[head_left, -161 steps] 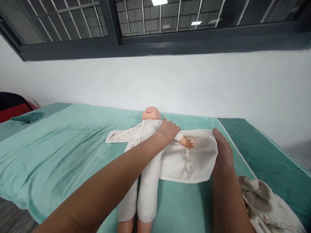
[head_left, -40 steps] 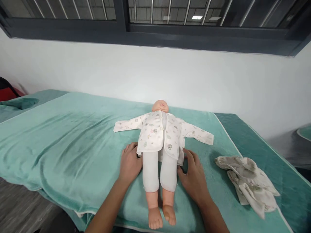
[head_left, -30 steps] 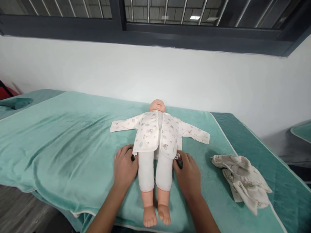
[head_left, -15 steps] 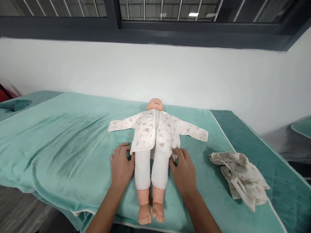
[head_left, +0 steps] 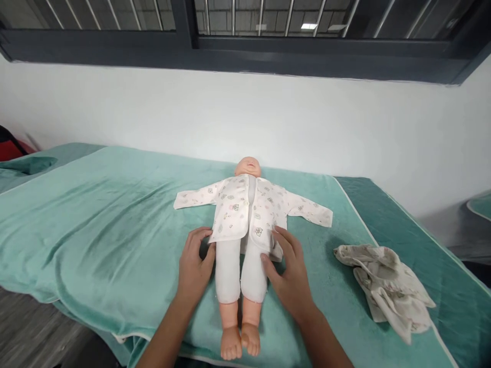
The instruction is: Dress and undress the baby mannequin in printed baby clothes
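Note:
A baby doll (head_left: 241,266) lies on its back on a teal towel (head_left: 95,230), head toward the wall, feet toward me. It wears a white printed jacket (head_left: 249,207) with sleeves spread out to both sides. My left hand (head_left: 195,263) rests flat beside the doll's left-side hip, fingers apart, touching the towel and the jacket's hem. My right hand (head_left: 287,271) lies on the other side, its fingers pinching the jacket's lower right corner against the doll's thigh.
A crumpled pale printed cloth (head_left: 387,286) lies on the towel to the right. A darker green cover (head_left: 422,230) shows at the far right edge. A white wall and dark window frame stand behind the bed. A red and black object (head_left: 9,145) sits far left.
Earlier the jacket was open and the doll's arm bare; now both jacket fronts lie over the chest. In the last second my right hand moved up onto the jacket's lower right corner.

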Demonstrator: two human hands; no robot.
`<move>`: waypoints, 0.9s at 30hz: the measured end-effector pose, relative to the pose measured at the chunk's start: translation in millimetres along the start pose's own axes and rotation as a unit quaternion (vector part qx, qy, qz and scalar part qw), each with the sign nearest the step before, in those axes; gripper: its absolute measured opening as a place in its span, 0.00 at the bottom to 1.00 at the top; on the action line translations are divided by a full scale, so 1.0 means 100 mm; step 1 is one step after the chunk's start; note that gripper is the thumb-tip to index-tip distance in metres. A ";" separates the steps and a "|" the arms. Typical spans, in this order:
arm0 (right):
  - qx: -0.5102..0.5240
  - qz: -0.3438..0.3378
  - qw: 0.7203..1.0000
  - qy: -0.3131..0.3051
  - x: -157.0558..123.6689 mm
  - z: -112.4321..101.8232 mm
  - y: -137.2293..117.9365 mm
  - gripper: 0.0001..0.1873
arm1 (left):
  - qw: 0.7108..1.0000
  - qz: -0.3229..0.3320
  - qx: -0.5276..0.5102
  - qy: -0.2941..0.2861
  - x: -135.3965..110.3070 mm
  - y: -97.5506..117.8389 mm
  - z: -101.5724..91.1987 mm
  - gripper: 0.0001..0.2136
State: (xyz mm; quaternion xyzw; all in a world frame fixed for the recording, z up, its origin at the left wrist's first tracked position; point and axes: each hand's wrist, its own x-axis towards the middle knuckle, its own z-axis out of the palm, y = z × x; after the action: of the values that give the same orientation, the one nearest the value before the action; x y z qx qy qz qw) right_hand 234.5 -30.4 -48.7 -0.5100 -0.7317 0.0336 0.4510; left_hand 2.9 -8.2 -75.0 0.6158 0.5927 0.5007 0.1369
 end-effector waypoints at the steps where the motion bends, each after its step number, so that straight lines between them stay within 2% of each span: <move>1: -0.005 -0.001 1.000 -0.009 0.05 0.02 -0.02 0.26 | 1.000 0.000 0.002 -0.003 0.00 -0.01 0.00 0.08; 3: -0.021 -0.006 1.000 -0.016 0.18 0.09 -0.06 0.27 | 1.000 -0.002 0.005 -0.008 0.00 -0.03 0.00 0.06; 6: -0.032 0.002 0.999 -0.005 0.42 0.24 -0.11 0.22 | 1.000 -0.011 -0.007 -0.008 0.00 -0.05 0.01 0.04; 8: -0.014 0.018 1.000 0.010 0.56 0.33 -0.13 0.21 | 1.000 -0.020 -0.017 -0.004 0.01 -0.05 0.01 0.03; 10: 0.010 0.006 1.000 0.003 0.65 0.39 -0.14 0.22 | 0.999 -0.026 -0.026 -0.002 0.01 -0.05 0.01 0.03; 13: 0.030 -0.042 0.997 -0.057 0.68 0.34 -0.16 0.22 | 0.999 -0.031 -0.035 -0.003 0.00 -0.05 0.01 0.03; 15: 0.056 -0.042 0.993 -0.093 0.69 0.22 -0.18 0.20 | 0.998 -0.032 -0.047 -0.006 0.00 -0.06 0.01 0.02; 18: 0.129 0.029 0.985 -0.113 0.84 0.02 -0.20 0.18 | 0.997 -0.028 -0.072 -0.002 -0.01 -0.08 0.02 0.06; 20: 0.139 0.104 0.981 -0.089 1.06 -0.01 -0.18 0.17 | 0.996 -0.024 -0.088 0.006 -0.01 -0.08 0.02 0.09; 23: 0.024 0.187 0.979 -0.071 1.49 0.13 -0.06 0.17 | 0.994 -0.025 -0.108 0.015 -0.01 -0.08 0.01 0.11; 25: -0.060 0.218 0.967 -0.119 1.77 0.28 0.03 0.18 | 0.993 -0.028 -0.118 0.015 -0.01 -0.08 0.01 0.10; 27: -0.108 0.232 0.951 -0.175 1.97 0.41 0.12 0.15 | 0.991 -0.033 -0.126 0.013 -0.01 -0.09 0.02 0.10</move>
State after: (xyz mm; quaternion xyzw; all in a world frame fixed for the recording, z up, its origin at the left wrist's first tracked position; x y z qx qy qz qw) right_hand 200.1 145.3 44.8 -0.6977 -0.6598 0.1466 0.2375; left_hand -0.7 -6.3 -82.9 0.5674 0.5463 0.5747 0.2221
